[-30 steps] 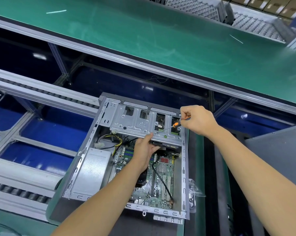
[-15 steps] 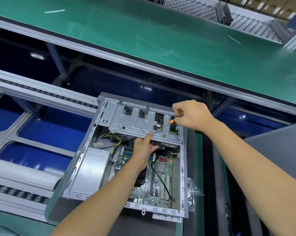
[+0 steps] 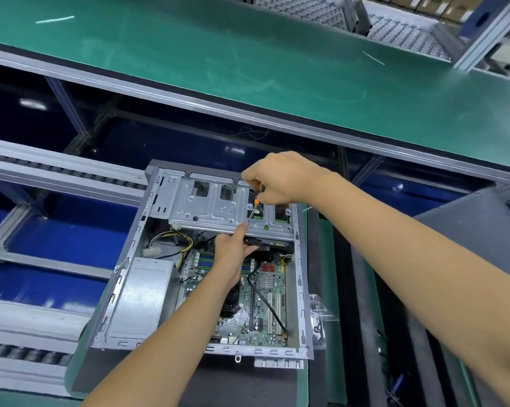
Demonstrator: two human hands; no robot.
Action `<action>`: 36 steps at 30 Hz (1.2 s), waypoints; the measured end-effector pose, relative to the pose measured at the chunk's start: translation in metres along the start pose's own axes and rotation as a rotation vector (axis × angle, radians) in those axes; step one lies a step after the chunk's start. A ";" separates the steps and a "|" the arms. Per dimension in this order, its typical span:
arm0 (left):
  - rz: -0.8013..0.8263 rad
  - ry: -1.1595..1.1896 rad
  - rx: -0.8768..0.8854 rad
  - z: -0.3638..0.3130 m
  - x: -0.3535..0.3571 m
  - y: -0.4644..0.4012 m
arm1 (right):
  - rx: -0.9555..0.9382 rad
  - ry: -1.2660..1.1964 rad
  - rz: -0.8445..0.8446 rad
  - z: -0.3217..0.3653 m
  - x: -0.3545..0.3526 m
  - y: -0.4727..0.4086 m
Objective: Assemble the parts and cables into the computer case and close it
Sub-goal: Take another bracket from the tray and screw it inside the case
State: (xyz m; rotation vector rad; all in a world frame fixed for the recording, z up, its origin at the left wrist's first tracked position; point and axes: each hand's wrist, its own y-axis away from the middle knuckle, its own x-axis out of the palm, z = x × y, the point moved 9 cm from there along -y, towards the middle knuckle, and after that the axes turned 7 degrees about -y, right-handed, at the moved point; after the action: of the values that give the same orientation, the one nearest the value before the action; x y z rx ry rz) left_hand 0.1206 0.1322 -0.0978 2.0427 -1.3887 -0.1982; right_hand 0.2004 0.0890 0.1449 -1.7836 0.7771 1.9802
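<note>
Looking down from the head camera, the view shows an open computer case lying on its side on a dark mat at the near edge of the table. The side panel is off, so the inside is visible.

The right hand is curled around the handle of a small screwdriver with an orange collar. The thin shaft points down and to the left, and its tip rests on a screw point of the silver drive cage, which sits across the far part of the case. The left hand reaches into the case just below the cage. Its thumb lies on the front lip of the cage, very close to the screwdriver tip, and its fingers are curled under a dark flat part beneath the cage, holding it from below.

Below the left hand lies the green motherboard, with white slots and a black cable running across it. At the left side of the case sits the grey power supply, and a bundle of yellow and black wires with a white plug lies between it and the cage. A clear plastic bag is just beside the right wall of the case.

Beyond the case a green conveyor surface runs across the view, and grey trays stand behind it. No brand, label or writing can be read at this sharpness.
</note>
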 end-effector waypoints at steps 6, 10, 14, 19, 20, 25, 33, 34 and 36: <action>-0.004 -0.016 0.034 -0.003 -0.003 -0.004 | -0.039 0.066 0.088 0.009 -0.002 -0.009; 0.013 -0.029 0.047 -0.002 -0.004 -0.006 | -0.035 0.039 0.133 0.007 -0.004 -0.012; 0.014 -0.047 0.060 -0.002 -0.004 -0.008 | -0.013 0.125 0.141 0.005 -0.005 -0.013; 0.003 -0.057 0.075 -0.003 -0.004 -0.010 | -0.027 0.218 0.069 0.009 -0.007 -0.014; 0.002 -0.059 0.078 -0.003 -0.005 -0.010 | -0.023 0.202 0.071 0.009 -0.006 -0.013; -0.003 -0.032 0.077 -0.004 -0.006 -0.011 | -0.030 -0.055 0.144 0.009 -0.004 -0.011; 0.005 -0.019 0.058 -0.003 -0.005 -0.011 | -0.090 0.110 0.093 0.010 -0.005 -0.010; 0.012 -0.015 0.058 -0.003 -0.004 -0.011 | -0.073 0.100 0.089 0.010 -0.004 -0.009; 0.013 -0.011 0.058 -0.005 -0.003 -0.010 | -0.053 0.079 0.072 0.012 -0.005 -0.009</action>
State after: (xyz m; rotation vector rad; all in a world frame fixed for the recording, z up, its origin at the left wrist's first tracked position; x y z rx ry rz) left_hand 0.1290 0.1393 -0.1009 2.0818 -1.4297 -0.1653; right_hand 0.1970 0.1044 0.1486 -1.9001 0.8314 2.0034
